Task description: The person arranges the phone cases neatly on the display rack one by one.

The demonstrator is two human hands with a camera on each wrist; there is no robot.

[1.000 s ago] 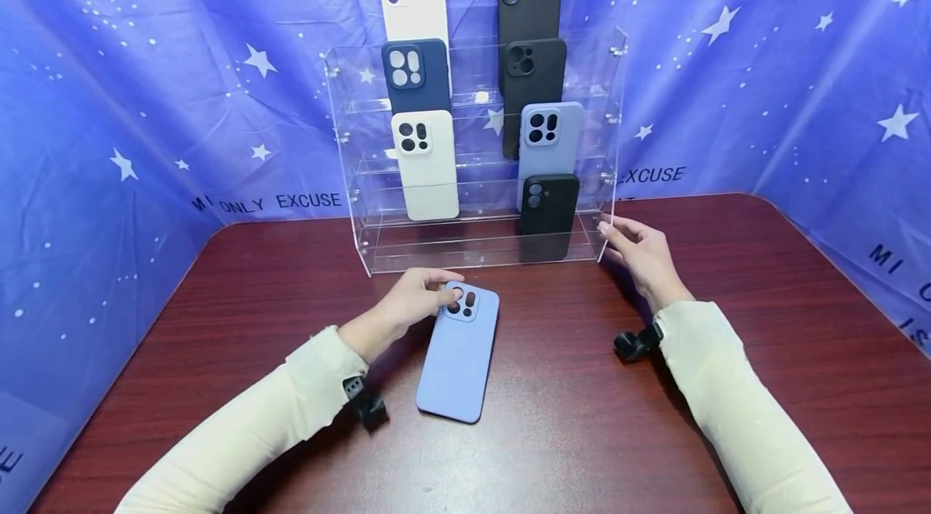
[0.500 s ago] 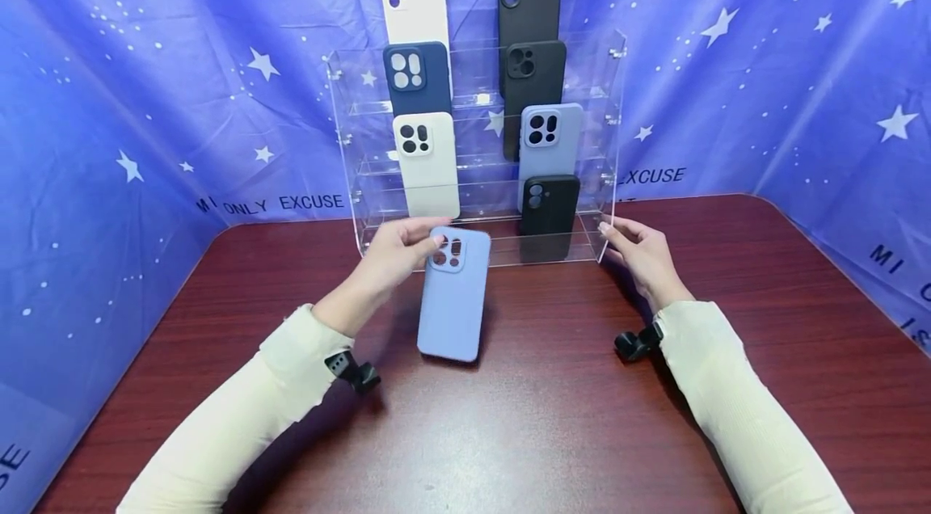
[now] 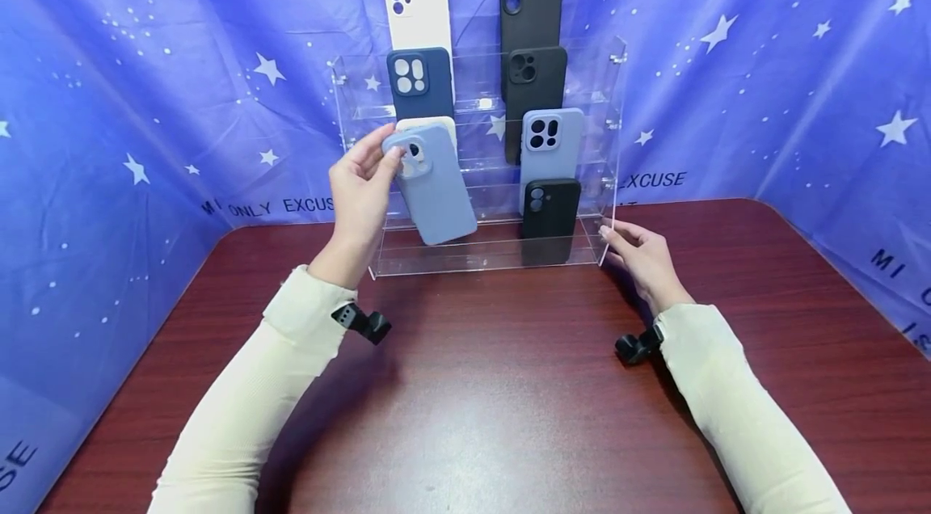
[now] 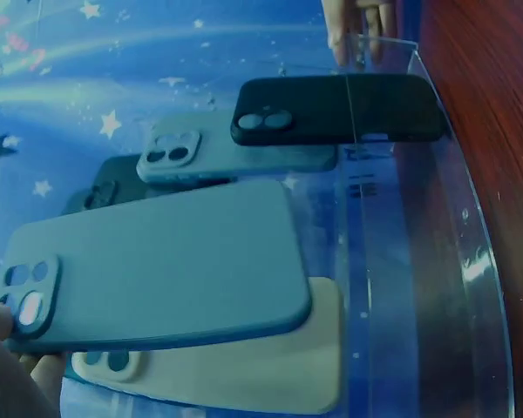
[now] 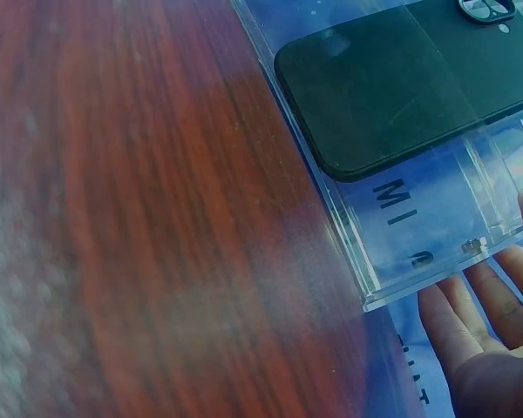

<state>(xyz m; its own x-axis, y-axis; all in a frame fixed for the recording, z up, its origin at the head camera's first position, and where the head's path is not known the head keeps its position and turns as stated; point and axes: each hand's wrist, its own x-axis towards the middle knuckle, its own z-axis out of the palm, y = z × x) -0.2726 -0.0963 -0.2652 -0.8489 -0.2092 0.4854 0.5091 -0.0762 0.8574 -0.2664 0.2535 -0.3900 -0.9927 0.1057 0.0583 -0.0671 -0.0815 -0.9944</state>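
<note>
My left hand (image 3: 364, 191) pinches a light blue phone case (image 3: 440, 191) by its top left corner, near the camera cutout. The case is tilted in front of the left side of a clear acrylic display rack (image 3: 465, 262), and its lower end is above the rack's lowest front panel. Behind it, partly covered, stands a white phone case (image 4: 270, 374). At the rack's right side, my right hand (image 3: 643, 259) grips the side panel, with the thumb inside and the fingers outside in the right wrist view (image 5: 497, 340).
Upper left tiers hold a white case (image 3: 418, 17) and a navy case (image 3: 436, 100). On the right stand two black cases (image 3: 538, 21), another light blue case (image 3: 563, 150) and a small black case (image 3: 551, 215). A starry blue curtain (image 3: 262, 126) surrounds the dark red table (image 3: 509, 385).
My left hand has lifted the light blue case from the table, up and forward to the rack's left side. The right hand has stayed at the rack's side panel.
</note>
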